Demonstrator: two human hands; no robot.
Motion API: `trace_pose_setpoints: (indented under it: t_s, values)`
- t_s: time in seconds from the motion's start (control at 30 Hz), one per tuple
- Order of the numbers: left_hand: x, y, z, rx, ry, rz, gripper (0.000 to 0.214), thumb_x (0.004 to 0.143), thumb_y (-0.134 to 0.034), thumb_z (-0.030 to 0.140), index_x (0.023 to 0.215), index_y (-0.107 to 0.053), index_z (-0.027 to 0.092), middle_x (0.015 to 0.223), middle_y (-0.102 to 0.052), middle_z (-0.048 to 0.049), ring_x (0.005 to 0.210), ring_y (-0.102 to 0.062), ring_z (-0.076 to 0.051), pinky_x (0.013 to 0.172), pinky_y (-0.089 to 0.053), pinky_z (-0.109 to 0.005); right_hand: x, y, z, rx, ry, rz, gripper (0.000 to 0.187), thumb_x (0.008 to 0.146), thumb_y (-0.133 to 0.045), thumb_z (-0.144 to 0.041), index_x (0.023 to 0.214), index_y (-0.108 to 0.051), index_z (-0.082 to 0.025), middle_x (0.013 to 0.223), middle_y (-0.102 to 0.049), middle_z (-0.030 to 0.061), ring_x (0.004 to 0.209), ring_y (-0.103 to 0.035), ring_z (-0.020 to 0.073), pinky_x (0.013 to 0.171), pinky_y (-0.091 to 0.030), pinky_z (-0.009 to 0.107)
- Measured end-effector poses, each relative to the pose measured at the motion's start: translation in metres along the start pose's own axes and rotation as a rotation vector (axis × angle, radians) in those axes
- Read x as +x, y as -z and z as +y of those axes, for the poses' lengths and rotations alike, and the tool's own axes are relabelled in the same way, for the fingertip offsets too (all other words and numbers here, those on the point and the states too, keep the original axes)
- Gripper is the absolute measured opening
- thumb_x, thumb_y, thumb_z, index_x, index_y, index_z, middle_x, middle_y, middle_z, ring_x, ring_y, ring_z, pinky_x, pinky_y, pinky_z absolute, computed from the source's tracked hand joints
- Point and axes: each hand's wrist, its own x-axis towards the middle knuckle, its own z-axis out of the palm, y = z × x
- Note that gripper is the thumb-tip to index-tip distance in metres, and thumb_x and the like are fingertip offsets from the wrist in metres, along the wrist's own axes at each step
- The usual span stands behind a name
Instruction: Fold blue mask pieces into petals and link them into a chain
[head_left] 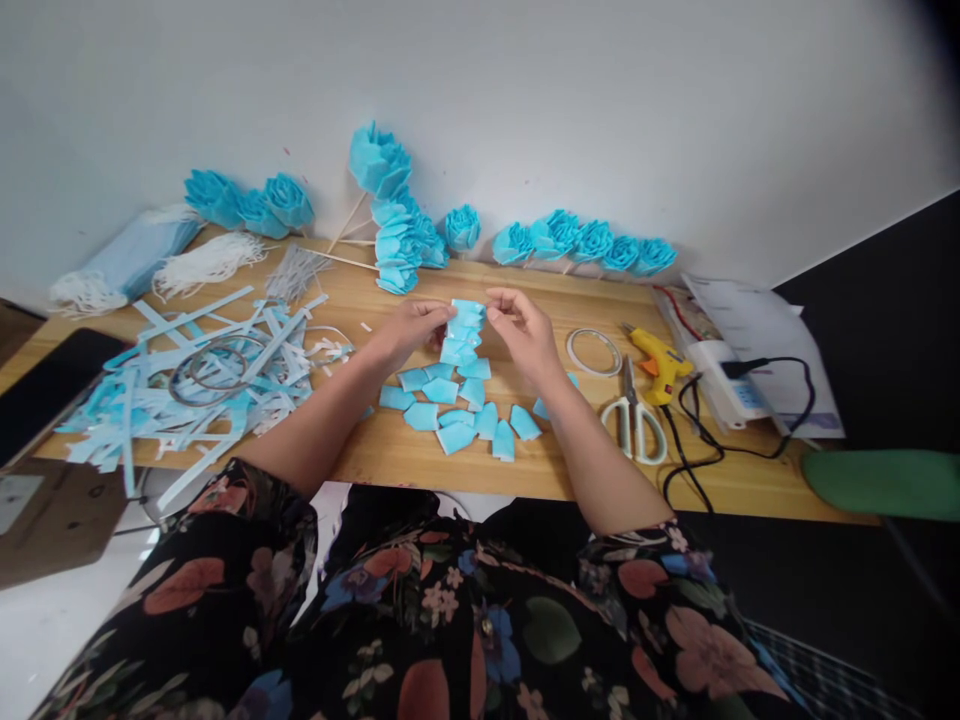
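My left hand (409, 330) and my right hand (521, 325) meet over the middle of the wooden table (570, 470), both pinching a strip of overlapping light blue petals (463, 330) that hangs between them. Under the hands lie several loose blue petal pieces (450, 412). Finished blue fabric flowers (577, 242) line the wall at the back, some on sticks (379, 160).
A heap of blue and white cut strips (202, 375) covers the left of the table. Right of my hands are a tape roll (594, 352), scissors (636, 420), a yellow glue gun (660, 362) with black cable, and papers (757, 330). Face masks (131, 258) lie at back left.
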Motion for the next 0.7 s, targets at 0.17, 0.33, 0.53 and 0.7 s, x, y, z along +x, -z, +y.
trace_pose_setpoints:
  t_s: [0.17,0.33,0.53,0.7]
  values:
    - [0.0,-0.001,0.0,0.018,-0.03,-0.013,0.033,0.092,-0.065,0.027,0.062,-0.062,0.014,0.054,-0.059,0.0005,0.046,-0.053,-0.008,0.05,-0.043,-0.02,0.0,0.0,0.0,0.153,-0.121,-0.075,0.046,0.086,-0.07,-0.056,0.123,-0.067,-0.028,0.099,-0.07,0.0018,0.092,-0.067,0.0196,0.09,-0.056,0.038]
    - [0.001,0.001,-0.001,0.0,-0.026,-0.022,0.033,0.092,-0.065,0.029,0.063,-0.062,0.014,0.057,-0.059,0.0006,0.047,-0.052,-0.008,0.051,-0.043,-0.021,-0.001,0.0,-0.003,0.25,-0.189,-0.161,0.054,0.076,-0.081,-0.046,0.126,-0.067,-0.028,0.1,-0.072,0.0014,0.092,-0.067,0.0199,0.09,-0.058,0.038]
    - [-0.004,0.0,0.001,0.05,-0.034,-0.071,0.035,0.091,-0.064,0.035,0.062,-0.061,0.015,0.057,-0.058,0.0002,0.051,-0.052,-0.009,0.052,-0.041,-0.021,-0.001,-0.006,0.001,0.293,-0.263,-0.152,0.048,0.072,-0.079,-0.041,0.116,-0.071,-0.024,0.091,-0.072,0.0003,0.082,-0.064,0.0179,0.076,-0.058,0.034]
    - [-0.009,-0.003,0.01,0.098,-0.072,-0.084,0.038,0.087,-0.066,0.038,0.058,-0.059,0.016,0.054,-0.056,0.0004,0.051,-0.05,-0.009,0.053,-0.04,-0.022,-0.002,-0.009,0.0,0.28,-0.262,-0.096,0.026,0.073,-0.076,-0.042,0.09,-0.072,-0.022,0.08,-0.07,-0.0017,0.076,-0.062,0.0152,0.074,-0.055,0.031]
